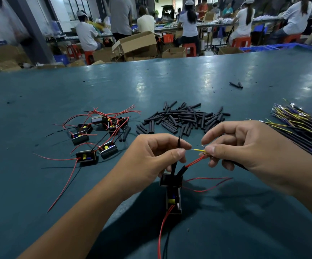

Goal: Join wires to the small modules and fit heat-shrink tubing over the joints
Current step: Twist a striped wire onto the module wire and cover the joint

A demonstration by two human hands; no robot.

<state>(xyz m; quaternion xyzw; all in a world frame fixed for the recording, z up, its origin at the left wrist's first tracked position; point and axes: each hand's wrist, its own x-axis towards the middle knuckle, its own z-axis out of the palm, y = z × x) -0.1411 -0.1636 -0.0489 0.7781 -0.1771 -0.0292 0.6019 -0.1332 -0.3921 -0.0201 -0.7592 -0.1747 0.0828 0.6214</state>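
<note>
My left hand pinches a thin black wire between thumb and forefinger, with black heat-shrink tube running down below it. My right hand pinches a yellow wire together with the ends of two red wires. Those red wires come out of a second black tube. Two small black modules hang or rest beneath my hands, one above the other, each trailing red leads.
Several modules with red and black leads lie at the left. A pile of cut black tubing sits in the middle, two stray pieces farther back. A bundle of yellow and black wires lies at the right. People work at benches behind.
</note>
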